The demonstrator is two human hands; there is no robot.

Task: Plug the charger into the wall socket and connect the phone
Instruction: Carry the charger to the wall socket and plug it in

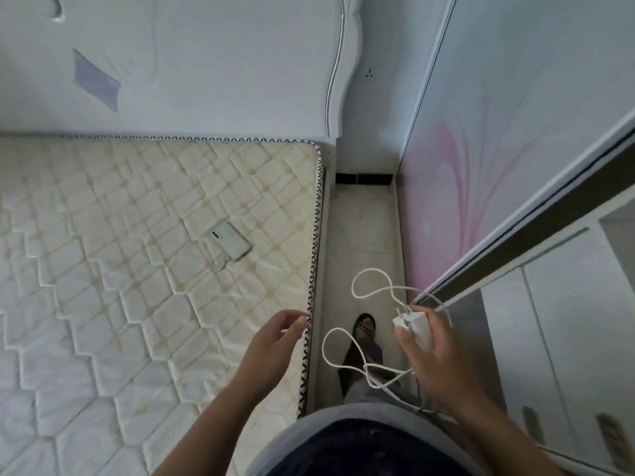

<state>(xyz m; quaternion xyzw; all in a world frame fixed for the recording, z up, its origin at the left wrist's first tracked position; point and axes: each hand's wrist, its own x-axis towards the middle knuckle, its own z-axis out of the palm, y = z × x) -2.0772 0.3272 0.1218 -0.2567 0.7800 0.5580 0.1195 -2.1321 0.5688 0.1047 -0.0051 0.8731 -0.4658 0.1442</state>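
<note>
My right hand (434,359) grips a white charger brick (414,324), prongs pointing away from me. Its white cable (369,286) hangs in loose loops over the narrow floor strip. My left hand (275,341) hovers at the mattress edge, fingers apart, holding nothing. A white phone (231,240) lies face down on the mattress (103,269), well ahead of my left hand. The wall socket (369,73) is a small dark three-hole mark on the far wall, between the headboard and the wardrobe.
A white headboard (206,63) stands behind the mattress. A wardrobe with sliding doors (498,149) bearing a pink pattern borders the narrow floor gap (364,235) on the right. My foot in a dark sandal (364,345) is on that floor.
</note>
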